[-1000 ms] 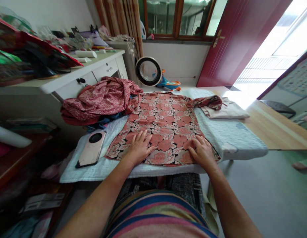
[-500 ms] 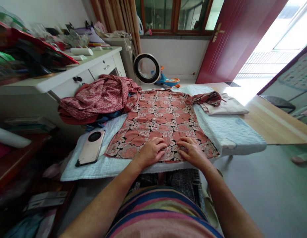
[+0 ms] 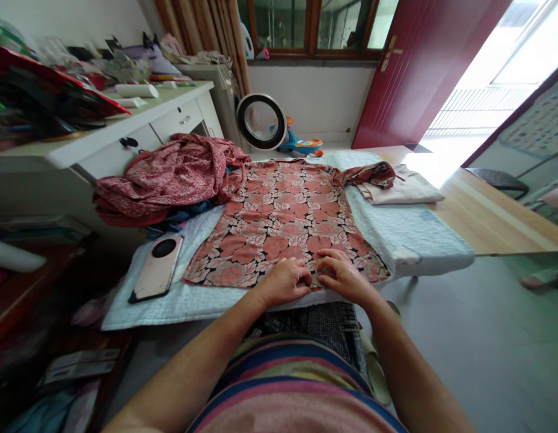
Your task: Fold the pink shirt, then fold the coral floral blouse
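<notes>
On a padded board [image 3: 409, 240] lies a floral blouse [image 3: 283, 222], spread flat, its far sleeve bunched. Beside it are a red heap [image 3: 166, 177] and a phone [image 3: 156, 269]. Left hand [image 3: 285, 280] and right hand [image 3: 340, 276], fingers curled, pinch its near hem, which they partly hide.

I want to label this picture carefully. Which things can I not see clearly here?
- Head view: near hem of the red rose-print flat-spread blouse, covered by the left hand and right hand.
- Blue cloth, mostly buried under the crumpled red patterned garment.
- Clutter on the white desk, blurred and cut by the left edge.
</notes>
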`<state>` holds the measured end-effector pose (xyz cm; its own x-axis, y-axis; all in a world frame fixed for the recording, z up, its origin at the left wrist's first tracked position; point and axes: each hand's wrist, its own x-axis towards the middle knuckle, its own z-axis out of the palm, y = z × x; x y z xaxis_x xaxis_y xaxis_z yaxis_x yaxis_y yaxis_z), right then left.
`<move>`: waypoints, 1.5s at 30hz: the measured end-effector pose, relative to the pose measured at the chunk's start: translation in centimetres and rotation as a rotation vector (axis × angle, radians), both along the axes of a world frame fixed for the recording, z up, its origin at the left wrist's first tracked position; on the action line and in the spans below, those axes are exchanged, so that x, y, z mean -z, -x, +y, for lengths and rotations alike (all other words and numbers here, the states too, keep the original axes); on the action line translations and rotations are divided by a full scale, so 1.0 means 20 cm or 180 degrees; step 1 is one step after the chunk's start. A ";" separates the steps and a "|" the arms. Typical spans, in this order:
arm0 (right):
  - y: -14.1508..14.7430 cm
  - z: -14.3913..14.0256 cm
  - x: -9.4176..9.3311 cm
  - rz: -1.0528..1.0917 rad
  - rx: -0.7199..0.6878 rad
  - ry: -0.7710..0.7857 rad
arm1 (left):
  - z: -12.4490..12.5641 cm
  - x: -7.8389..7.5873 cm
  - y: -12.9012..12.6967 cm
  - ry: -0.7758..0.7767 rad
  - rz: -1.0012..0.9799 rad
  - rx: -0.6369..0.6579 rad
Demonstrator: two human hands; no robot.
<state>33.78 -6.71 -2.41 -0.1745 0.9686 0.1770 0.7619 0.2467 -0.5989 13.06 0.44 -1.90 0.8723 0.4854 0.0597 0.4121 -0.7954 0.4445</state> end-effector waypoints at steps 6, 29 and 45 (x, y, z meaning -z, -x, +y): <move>-0.05 -0.02 0.01 0.0130 0.0034 0.0001 | -0.01 -0.01 -0.01 0.0167 0.0006 0.0091; -0.43 -0.12 -0.10 -0.0359 -0.0226 0.0419 | -0.02 -0.05 -0.03 0.0561 -0.0008 0.0291; -0.48 -0.13 -0.12 -0.0460 -0.0538 0.0433 | -0.02 -0.09 -0.07 0.0709 0.0397 0.0018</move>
